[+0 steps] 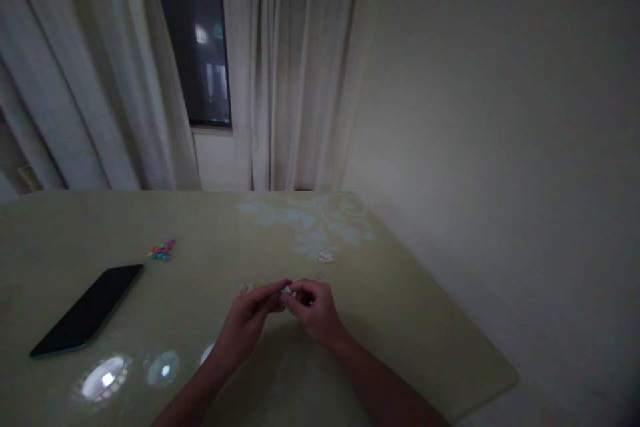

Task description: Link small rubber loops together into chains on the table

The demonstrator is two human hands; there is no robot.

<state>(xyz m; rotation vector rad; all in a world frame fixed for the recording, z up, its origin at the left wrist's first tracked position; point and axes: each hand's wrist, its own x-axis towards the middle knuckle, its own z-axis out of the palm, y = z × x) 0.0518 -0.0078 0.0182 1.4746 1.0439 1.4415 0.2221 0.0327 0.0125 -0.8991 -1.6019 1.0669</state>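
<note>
Near the middle of the table (200, 227), my left hand (251, 313) and my right hand (315, 310) meet at the fingertips. Between them is a small pale object (287, 290), too small to name, pinched by the fingers of both hands. Just behind my left hand lie some small clear and yellowish bits (250, 287), partly hidden by the fingers. A little pile of white pieces (326, 257) sits beyond my right hand.
A dark flat tablet (90, 310) lies at the left. Behind it is a small heap of colourful pieces (161, 251). Curtains (295, 80) and a window stand past the far edge; a wall runs along the right. Lamp reflections show on the near tabletop.
</note>
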